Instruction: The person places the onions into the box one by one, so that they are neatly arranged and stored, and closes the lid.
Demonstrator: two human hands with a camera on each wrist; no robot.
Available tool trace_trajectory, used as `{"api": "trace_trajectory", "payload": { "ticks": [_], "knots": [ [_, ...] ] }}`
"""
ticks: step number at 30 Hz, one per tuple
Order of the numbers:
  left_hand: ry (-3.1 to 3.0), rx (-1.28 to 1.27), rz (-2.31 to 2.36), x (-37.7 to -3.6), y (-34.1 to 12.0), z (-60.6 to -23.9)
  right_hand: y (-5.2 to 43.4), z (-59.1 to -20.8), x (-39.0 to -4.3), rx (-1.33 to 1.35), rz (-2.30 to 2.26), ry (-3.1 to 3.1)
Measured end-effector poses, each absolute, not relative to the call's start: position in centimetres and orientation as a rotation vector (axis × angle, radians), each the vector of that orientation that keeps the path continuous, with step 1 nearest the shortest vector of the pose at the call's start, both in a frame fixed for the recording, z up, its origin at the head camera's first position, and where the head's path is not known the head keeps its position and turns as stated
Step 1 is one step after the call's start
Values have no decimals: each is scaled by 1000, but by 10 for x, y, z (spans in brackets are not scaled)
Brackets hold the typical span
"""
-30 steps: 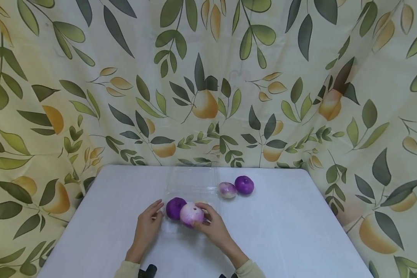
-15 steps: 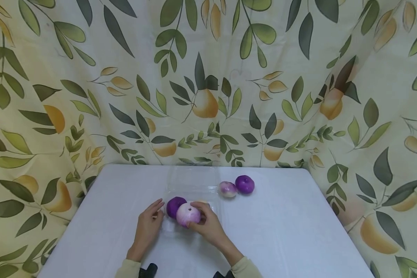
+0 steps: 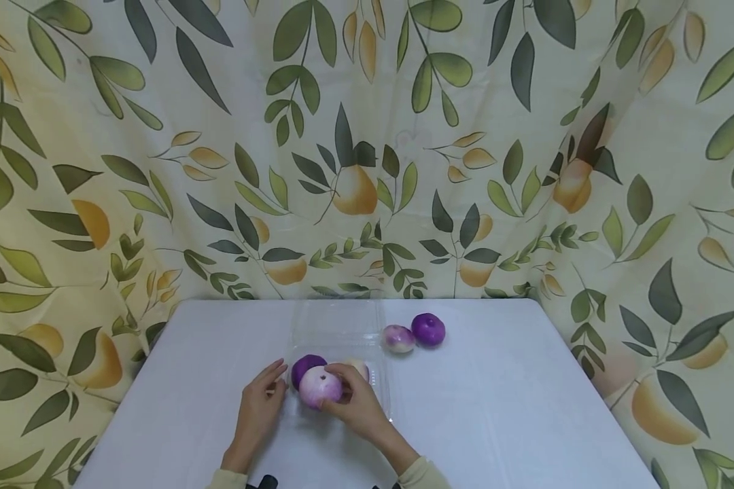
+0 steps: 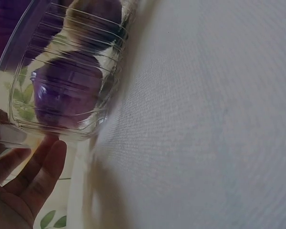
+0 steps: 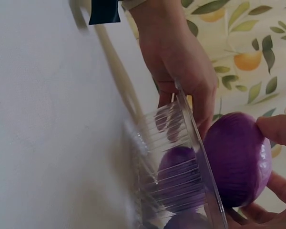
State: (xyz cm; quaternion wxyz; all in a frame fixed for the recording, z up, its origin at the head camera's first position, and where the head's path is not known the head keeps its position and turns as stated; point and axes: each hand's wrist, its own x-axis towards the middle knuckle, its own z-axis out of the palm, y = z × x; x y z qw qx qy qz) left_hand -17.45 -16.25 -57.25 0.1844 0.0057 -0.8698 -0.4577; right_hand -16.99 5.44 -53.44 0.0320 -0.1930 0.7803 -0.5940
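Observation:
In the head view, my right hand (image 3: 357, 404) holds a purple-and-white onion (image 3: 320, 388) between thumb and fingers, over the front left of a clear plastic container (image 3: 387, 401). A dark purple onion (image 3: 308, 367) sits in the container's left side, partly hidden by the held one. Behind my right fingers shows a paler onion (image 3: 358, 367), also inside. My left hand (image 3: 261, 397) is at the container's left side, its fingers extended. The left wrist view shows its fingertips (image 4: 57, 152) right at the clear wall, with an onion (image 4: 69, 90) behind that wall.
The container's clear lid (image 3: 336, 319) lies folded back toward the far table edge. To its right, a pale purple onion (image 3: 397, 339) and a dark purple onion (image 3: 428, 330) sit side by side on the white-covered table (image 3: 495, 407). A leaf-patterned cloth (image 3: 465, 170) hangs behind.
My right hand has moved left and a little nearer with the onion it holds, uncovering more of the paler onion in the container. My left hand stays at the container's left side.

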Motion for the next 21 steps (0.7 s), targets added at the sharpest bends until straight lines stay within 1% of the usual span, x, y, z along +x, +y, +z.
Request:
{"api": "trace_trajectory", "payload": {
  "ticks": [10, 21],
  "knots": [
    [-2454, 24, -1312, -171, -165, -579, 48, -540, -170, -656, -1756, 2453],
    [-2445, 7, -1328, -175, -165, -577, 41, -535, -172, -709, -1609, 2579]
  ]
}}
